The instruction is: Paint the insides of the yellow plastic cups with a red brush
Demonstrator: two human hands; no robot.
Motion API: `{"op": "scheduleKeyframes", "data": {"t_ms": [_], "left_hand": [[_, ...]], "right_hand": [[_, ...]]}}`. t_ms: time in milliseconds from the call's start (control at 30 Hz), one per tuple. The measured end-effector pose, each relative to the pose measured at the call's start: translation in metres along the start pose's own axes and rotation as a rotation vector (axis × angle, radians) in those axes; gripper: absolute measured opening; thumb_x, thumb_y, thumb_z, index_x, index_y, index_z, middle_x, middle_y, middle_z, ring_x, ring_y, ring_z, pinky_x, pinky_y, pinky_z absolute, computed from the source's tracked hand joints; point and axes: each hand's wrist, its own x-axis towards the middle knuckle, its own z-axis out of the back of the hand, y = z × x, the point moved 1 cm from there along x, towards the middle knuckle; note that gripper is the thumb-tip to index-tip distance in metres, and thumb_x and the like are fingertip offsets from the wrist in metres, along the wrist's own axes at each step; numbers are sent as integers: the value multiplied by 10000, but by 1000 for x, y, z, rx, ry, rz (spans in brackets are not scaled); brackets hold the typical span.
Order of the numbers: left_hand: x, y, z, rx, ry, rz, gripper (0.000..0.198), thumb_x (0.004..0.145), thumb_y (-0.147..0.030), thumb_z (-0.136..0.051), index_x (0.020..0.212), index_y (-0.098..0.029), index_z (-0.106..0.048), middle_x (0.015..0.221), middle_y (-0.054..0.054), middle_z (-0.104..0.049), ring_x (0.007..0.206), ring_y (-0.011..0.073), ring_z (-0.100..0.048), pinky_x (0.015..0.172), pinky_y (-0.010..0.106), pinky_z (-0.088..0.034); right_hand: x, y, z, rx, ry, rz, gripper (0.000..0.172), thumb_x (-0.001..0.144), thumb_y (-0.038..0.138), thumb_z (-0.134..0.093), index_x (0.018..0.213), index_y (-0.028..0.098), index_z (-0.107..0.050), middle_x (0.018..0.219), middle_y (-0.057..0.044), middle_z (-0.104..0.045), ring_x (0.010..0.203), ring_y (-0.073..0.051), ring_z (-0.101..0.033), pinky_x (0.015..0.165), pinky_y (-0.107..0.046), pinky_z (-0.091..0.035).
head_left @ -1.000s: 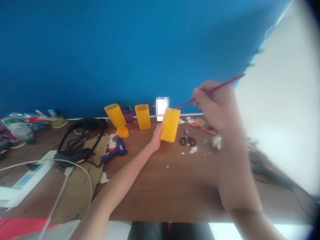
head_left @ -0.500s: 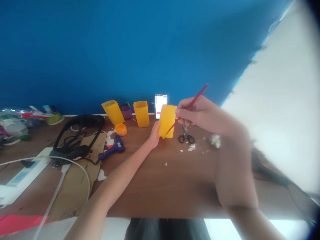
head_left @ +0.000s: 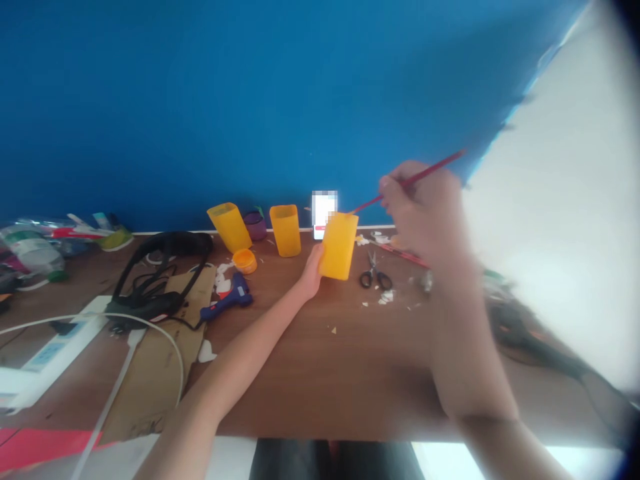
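My left hand is closed on the left side of a yellow rounded-square container, held a little above the table. Pinched in my right hand is a thin red paintbrush; its tip reaches the container's upper edge. Whether the tip touches the edge or is just behind it, I cannot tell. Two similar yellow containers stand against the blue wall, one tilted and one upright. An open pot of orange-yellow paint sits in front of them.
Scissors lie beside white scraps. A lit phone leans at the wall. To the left are a blue glue gun, a purple pot, cardboard, a black strapped object and a white power strip.
My right hand has moved up and right, taking the brush tip from the container's lower face to its top edge. The left hand still holds the container, now slightly tilted.
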Motion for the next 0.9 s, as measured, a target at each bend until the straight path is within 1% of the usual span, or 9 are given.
{"op": "scheduleKeyframes", "data": {"t_ms": [67,133,267,367,433,533,700,800,900], "left_hand": [[0,0,0,3,14,0,414,848,-533,-655,1124,-225,-652,1228,66,-676,1213,266,-594,1020,398,-466],[0,-1,0,-8,12,-2,415,844,-526,-663,1128,-224,-655,1231,68,-676,1215,265,-594,1027,398,-462],[-1,-2,-1,-40,-13,-4,418,860,-528,-640,1154,-231,-658,1252,68,-669,1232,259,-583,1046,401,-452],[-2,-3,-3,-36,-8,-7,424,871,-541,-618,1151,-225,-660,1252,73,-670,1228,259,-586,1057,408,-446],[-2,-4,-4,-30,-9,-11,431,873,-540,-617,1155,-217,-654,1260,78,-666,1228,260,-586,1063,408,-440],[-2,-4,-5,-17,-18,-17,440,871,-541,-619,1162,-212,-646,1286,82,-653,1241,261,-577,1070,402,-432],[0,-1,-3,-4,0,-25,447,854,-544,-645,1159,-217,-640,1297,79,-644,1257,264,-567,1075,406,-431],[0,-1,-2,12,-1,-17,442,831,-541,-674,1132,-219,-641,1249,78,-664,1228,268,-585,1054,405,-443],[-1,-1,-1,28,4,-10,414,823,-545,-681,1080,-223,-637,1196,66,-677,1172,260,-611,1004,393,-470]], "right_hand": [[-1,2,4,-16,-75,52,181,929,315,-519,783,225,-576,641,-16,-578,618,-180,-546,574,-328,-358],[-3,5,8,43,-45,79,211,937,327,-518,760,232,-579,668,-22,-593,627,-179,-554,565,-326,-371],[-8,7,13,161,218,-8,243,923,345,-551,719,226,-602,613,-4,-568,533,-145,-503,493,-297,-354],[-9,6,8,231,453,-64,248,923,344,-548,727,209,-613,631,-5,-592,541,-129,-524,527,-288,-411],[-8,7,3,223,531,-73,261,924,338,-542,712,199,-606,642,-18,-604,572,-140,-555,554,-295,-436],[-6,9,-6,178,571,-102,260,912,314,-549,687,191,-588,643,-36,-618,590,-162,-585,556,-308,-444],[0,1,-13,166,501,-97,230,887,270,-547,680,186,-602,623,-28,-624,537,-149,-569,501,-288,-421],[4,-7,-12,131,335,-71,236,884,265,-545,663,195,-590,587,-8,-597,475,-127,-506,456,-275,-370],[7,-12,-7,70,106,-13,240,900,280,-538,681,202,-597,575,-2,-573,522,-146,-538,519,-295,-408]]}}
